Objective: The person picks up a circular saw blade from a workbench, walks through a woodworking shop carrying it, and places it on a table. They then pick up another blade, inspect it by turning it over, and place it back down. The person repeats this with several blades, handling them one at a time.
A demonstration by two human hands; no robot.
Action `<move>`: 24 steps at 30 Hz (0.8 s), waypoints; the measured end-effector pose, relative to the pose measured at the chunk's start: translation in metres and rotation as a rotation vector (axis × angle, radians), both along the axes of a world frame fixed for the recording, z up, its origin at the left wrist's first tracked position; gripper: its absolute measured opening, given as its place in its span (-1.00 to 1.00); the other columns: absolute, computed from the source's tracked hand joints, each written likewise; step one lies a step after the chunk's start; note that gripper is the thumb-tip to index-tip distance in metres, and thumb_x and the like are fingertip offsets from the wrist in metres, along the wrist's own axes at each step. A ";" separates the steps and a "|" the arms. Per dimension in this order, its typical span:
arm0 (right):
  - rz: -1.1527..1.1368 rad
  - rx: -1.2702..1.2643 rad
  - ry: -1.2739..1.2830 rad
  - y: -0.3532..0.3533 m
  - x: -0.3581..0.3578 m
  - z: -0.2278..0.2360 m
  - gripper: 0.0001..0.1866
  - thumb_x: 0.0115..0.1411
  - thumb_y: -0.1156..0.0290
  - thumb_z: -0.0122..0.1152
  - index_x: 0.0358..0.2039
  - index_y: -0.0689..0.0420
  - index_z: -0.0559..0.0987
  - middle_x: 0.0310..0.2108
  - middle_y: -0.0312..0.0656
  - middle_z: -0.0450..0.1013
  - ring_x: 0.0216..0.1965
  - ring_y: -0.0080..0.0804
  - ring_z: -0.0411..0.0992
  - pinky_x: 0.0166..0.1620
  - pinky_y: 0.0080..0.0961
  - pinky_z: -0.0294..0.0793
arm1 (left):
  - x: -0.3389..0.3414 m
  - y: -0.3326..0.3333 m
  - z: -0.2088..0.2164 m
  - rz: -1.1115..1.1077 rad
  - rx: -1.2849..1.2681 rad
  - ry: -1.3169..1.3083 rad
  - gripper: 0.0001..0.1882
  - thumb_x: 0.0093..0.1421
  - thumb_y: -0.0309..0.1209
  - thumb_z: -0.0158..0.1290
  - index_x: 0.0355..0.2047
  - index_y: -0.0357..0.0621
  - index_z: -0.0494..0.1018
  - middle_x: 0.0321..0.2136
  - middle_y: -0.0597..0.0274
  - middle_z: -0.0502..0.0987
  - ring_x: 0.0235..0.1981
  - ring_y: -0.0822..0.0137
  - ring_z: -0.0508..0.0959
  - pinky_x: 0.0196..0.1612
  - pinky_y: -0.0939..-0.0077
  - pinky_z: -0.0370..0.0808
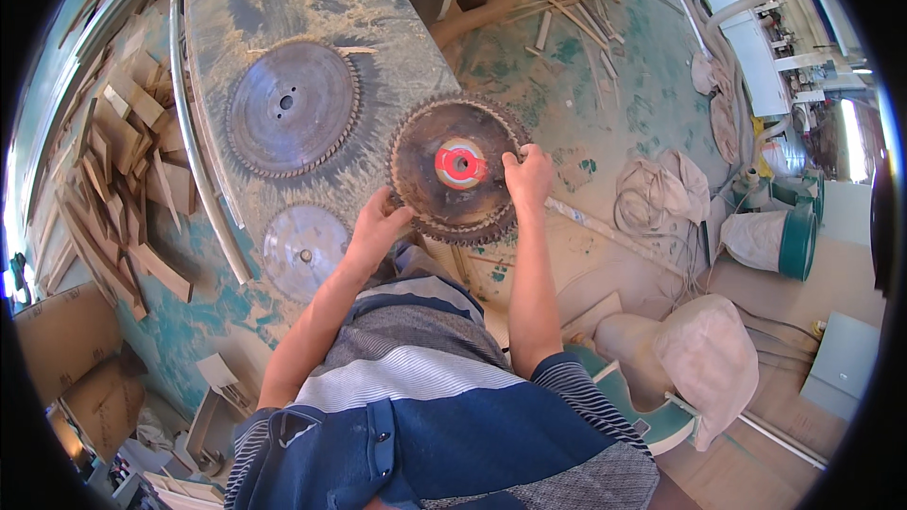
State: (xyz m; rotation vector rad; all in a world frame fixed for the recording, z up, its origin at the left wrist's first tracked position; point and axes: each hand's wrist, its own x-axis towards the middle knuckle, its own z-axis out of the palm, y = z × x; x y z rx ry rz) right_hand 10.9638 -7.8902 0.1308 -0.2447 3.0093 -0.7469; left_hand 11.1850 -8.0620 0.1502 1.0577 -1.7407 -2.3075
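Between both hands I hold a dark, stained circular saw blade (425,137) with a red and silver centre, in front of my body at the table's near right corner. My left hand (380,223) grips its lower left rim. At its right rim, my right hand (527,175) pinches the toothed edge. A second toothed rim shows along the lower edge, so more than one blade may be stacked there. On the dusty table lie a large grey saw blade (293,104) and, nearer me, a smaller shiny saw blade (300,244), partly behind my left forearm.
Sawdust covers much of the table (378,66). Offcuts of wood (123,161) pile up at the left, beside a long metal rail (194,142). Dust-collector bags (704,359), hoses and a green drum (798,244) stand at the right. Thin wood strips (567,19) litter the floor beyond.
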 end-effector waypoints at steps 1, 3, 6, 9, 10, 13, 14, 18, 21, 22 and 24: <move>0.021 0.010 -0.096 0.001 -0.001 0.000 -0.60 0.10 0.23 0.35 -0.13 0.24 0.58 -0.09 0.09 0.48 -0.05 0.10 0.48 0.00 -0.04 0.49 | 0.000 0.000 0.000 0.009 0.037 0.050 -0.66 0.27 -0.49 0.10 0.04 -0.33 0.43 -0.19 0.23 0.59 -0.20 0.48 0.53 -0.10 0.53 0.47; 0.056 0.012 -0.191 0.002 0.003 -0.003 -0.59 0.11 0.21 0.35 -0.13 0.22 0.58 -0.09 0.07 0.50 -0.07 0.10 0.50 -0.02 -0.03 0.50 | 0.000 -0.001 0.002 0.036 0.066 0.070 -0.64 0.27 -0.49 0.11 0.06 -0.33 0.43 -0.19 0.23 0.59 -0.23 0.47 0.53 -0.12 0.52 0.48; 0.057 0.014 -0.206 0.001 0.019 -0.010 -0.61 0.12 0.19 0.33 -0.13 0.19 0.59 -0.11 0.05 0.51 -0.09 0.08 0.52 -0.03 -0.03 0.50 | 0.005 -0.004 0.006 0.139 0.069 -0.030 -0.61 0.27 -0.48 0.14 0.09 -0.33 0.42 -0.18 0.23 0.59 -0.26 0.45 0.54 -0.16 0.49 0.50; 0.047 -0.010 -0.038 0.000 0.035 -0.011 -0.66 0.10 0.21 0.34 -0.22 0.19 0.63 -0.28 0.01 0.58 -0.19 -0.02 0.56 -0.06 -0.12 0.51 | 0.011 -0.006 0.013 0.306 0.140 -0.083 -0.58 0.28 -0.45 0.16 0.12 -0.32 0.42 -0.19 0.23 0.60 -0.29 0.43 0.56 -0.21 0.45 0.54; 0.045 -0.027 -0.027 0.000 0.039 -0.009 -0.68 0.08 0.23 0.34 -0.26 0.20 0.65 -0.36 -0.01 0.61 -0.23 -0.07 0.58 -0.07 -0.15 0.52 | 0.013 -0.008 0.015 0.342 0.178 -0.070 -0.57 0.29 -0.43 0.17 0.14 -0.31 0.41 -0.19 0.23 0.60 -0.29 0.42 0.57 -0.21 0.43 0.55; 0.060 -0.168 -0.244 -0.002 0.051 0.002 -0.67 0.11 0.24 0.33 -0.24 0.25 0.67 -0.32 0.05 0.63 -0.23 -0.04 0.60 -0.09 -0.24 0.54 | 0.017 -0.018 0.016 0.340 0.370 -0.008 -0.56 0.32 -0.39 0.16 0.16 -0.28 0.41 -0.14 0.19 0.61 -0.23 0.35 0.62 -0.16 0.37 0.59; 0.062 -0.216 -0.303 -0.003 0.055 0.005 -0.66 0.11 0.24 0.33 -0.23 0.26 0.67 -0.31 0.06 0.63 -0.23 -0.03 0.61 -0.10 -0.26 0.55 | 0.017 -0.023 0.015 0.346 0.440 0.007 -0.56 0.33 -0.37 0.15 0.17 -0.27 0.41 -0.12 0.18 0.62 -0.20 0.32 0.64 -0.13 0.35 0.61; 0.114 -0.447 -0.402 0.000 0.067 0.008 -0.73 0.16 0.31 0.31 -0.25 0.26 0.68 -0.43 -0.10 0.63 -0.39 -0.33 0.58 -0.25 -0.41 0.54 | 0.033 -0.048 0.005 0.278 0.545 0.148 -0.67 0.37 -0.33 0.12 0.03 -0.30 0.49 -0.12 0.11 0.63 -0.21 0.25 0.67 -0.18 0.34 0.64; -0.043 -0.597 -0.424 0.020 0.062 0.002 -0.76 0.15 0.34 0.30 -0.24 0.21 0.69 -0.41 -0.11 0.61 -0.37 -0.38 0.55 -0.25 -0.45 0.51 | 0.065 -0.060 0.007 0.349 0.518 0.091 -0.64 0.39 -0.32 0.07 0.08 -0.31 0.46 -0.07 0.11 0.62 -0.12 0.23 0.66 -0.07 0.29 0.63; -0.077 -0.619 -0.379 0.031 0.058 -0.001 -0.75 0.13 0.33 0.30 -0.24 0.21 0.70 -0.37 -0.04 0.63 -0.31 -0.30 0.60 -0.17 -0.41 0.53 | 0.076 -0.062 0.009 0.391 0.531 0.088 -0.63 0.40 -0.32 0.06 0.10 -0.30 0.46 -0.06 0.11 0.62 -0.11 0.23 0.65 -0.05 0.29 0.62; -0.113 -0.562 -0.272 0.055 0.049 -0.007 -0.76 0.13 0.35 0.30 -0.25 0.21 0.70 -0.36 -0.11 0.63 -0.32 -0.37 0.57 -0.17 -0.42 0.52 | 0.096 -0.063 0.011 0.426 0.522 0.170 -0.62 0.41 -0.32 0.04 0.13 -0.28 0.44 -0.01 0.13 0.60 -0.06 0.21 0.64 0.03 0.25 0.59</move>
